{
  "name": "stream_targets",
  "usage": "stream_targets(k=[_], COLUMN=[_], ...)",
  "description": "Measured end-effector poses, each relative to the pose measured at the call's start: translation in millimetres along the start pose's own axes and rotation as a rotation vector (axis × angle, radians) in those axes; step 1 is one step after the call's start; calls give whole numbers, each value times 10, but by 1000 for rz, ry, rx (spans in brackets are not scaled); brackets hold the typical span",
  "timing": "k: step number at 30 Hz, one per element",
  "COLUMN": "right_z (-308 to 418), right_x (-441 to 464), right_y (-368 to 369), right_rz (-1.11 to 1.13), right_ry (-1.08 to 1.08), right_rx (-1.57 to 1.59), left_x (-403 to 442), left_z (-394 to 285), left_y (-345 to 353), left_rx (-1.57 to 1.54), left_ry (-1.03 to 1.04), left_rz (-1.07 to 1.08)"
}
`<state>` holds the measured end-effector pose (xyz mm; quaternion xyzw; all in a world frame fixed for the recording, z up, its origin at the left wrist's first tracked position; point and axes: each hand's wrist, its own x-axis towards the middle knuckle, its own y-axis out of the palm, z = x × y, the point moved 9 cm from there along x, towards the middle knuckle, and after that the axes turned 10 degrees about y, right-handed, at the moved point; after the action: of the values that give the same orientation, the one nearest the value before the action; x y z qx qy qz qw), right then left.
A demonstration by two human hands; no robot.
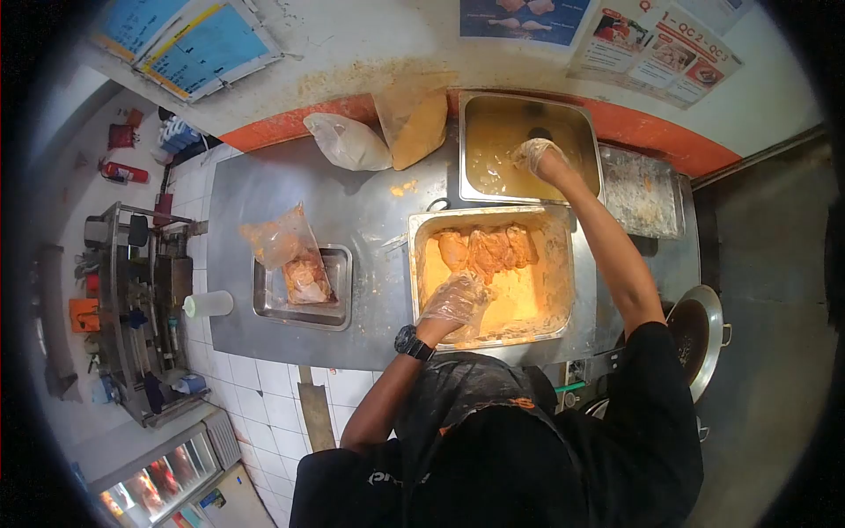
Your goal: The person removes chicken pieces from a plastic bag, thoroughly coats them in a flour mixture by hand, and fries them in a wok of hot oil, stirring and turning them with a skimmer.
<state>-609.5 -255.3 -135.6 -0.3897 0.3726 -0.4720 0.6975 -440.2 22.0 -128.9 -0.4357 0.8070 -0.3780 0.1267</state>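
Observation:
My left hand (458, 302), in a clear plastic glove coated with breading, is low in the flour tray (421, 231), just below the pieces of raw chicken (487, 249). Its fingertips blend into the orange-yellow flour (517, 304), so their closure is unclear. My right hand (539, 158), also gloved, is over the deep metal pan (466, 132) of cloudy yellowish liquid (493, 141). Its fingers are curled together, and what they hold, if anything, is hidden. The chicken lies in a row along the flour tray's far side.
At left, a shallow metal tray (261, 310) holds a plastic bag of chicken (305, 277), beside a white bottle (209, 304). Two bags, one pale (348, 143) and one orange-yellow (418, 128), lean by the wall. A floury metal box (647, 194) and a wok (700, 339) are at right.

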Motion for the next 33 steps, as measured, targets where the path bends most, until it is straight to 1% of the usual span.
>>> stream_targets(k=[1,2,3,5,6,8,9,10,11,13,14,16,18,19,20,21,22,23,24,25,26,27,28,29,30,31,32,33], right_z=[30,46,-14,135,236,123,126,221,352,433,468,509,535,516,504,500,446,423,429,505,627,727,784,851,908,910,843,798], right_x=[15,21,44,-3,-31,-97,-86,-180,-282,-359,-379,-439,-513,-513,-497,-500,-517,-568,-594,-639,-745,-858,-961,-1079,-1197,-1298,-1389,-1490], right_y=[46,50,64,-181,-360,-625,-848,-1024,-1278,-1533,-1605,-1731,-1813,-1793,-1771,-1761,-1723,-1763,-1820,-1832,-1824,-1795,-1781,-1827,-1863,-1848,-1795,-1721], right_rz=[-49,-141,-140,-109,-106,20,-118,-141,-168,-146,-111,-104,-92,-90,-86,-82,-81,-186,-289,-281,-273,-268,-265,-344,-422,-421,-322,-218], right_ry=[-63,-112,-116,-144,-152,82,-40,2,43,47,45,72,123,122,72,22,22,-10,-49,-58,-42,-26,-33,-50,-66,-72,-71,-68], right_rx=[-117,-230,-230,-69,-70,518,660,597,533,592,652,668,723,722,717,710,711,622,527,524,337,152,155,42,-73,-72,219,508], left_x=[5,6,-4,-5,-4,-53,-60,-54,-15,45,51,47,32,31,16,11,6,36,92,93,41,-38,-105,-38,30,27,58,18], left_z=[2,26,50,92,120,162,147,110,64,32,21,-101,-40,-34,-26,-41,-69,-109,-103,-127,-127,-44,-14,-112,-104,-89,-164,-81], left_y=[21,41,57,4,-27,-17,-22,-31,-64,-44,-39,-164,-47,-39,-37,-10,6,-81,-80,-31,0,72,157,21,-93,-151,-209,-119], left_rx=[-9,-9,-16,-17,-17,-25,-20,-15,-15,0,3,80,76,71,71,49,27,29,-109,-253,-255,-920,-1580,-1577,-1617,-1654,-1898,-1896], left_ry=[-14,-16,-7,-3,-37,-74,-23,32,43,-40,-35,81,71,61,60,81,102,101,64,22,12,-147,-305,-303,-428,-557,-264,-265], left_rz=[49,45,23,-3,0,12,-9,-26,-21,131,132,-48,-55,-64,-66,-40,-12,-8,79,159,150,25,-121,-129,-222,-313,-332,-332])
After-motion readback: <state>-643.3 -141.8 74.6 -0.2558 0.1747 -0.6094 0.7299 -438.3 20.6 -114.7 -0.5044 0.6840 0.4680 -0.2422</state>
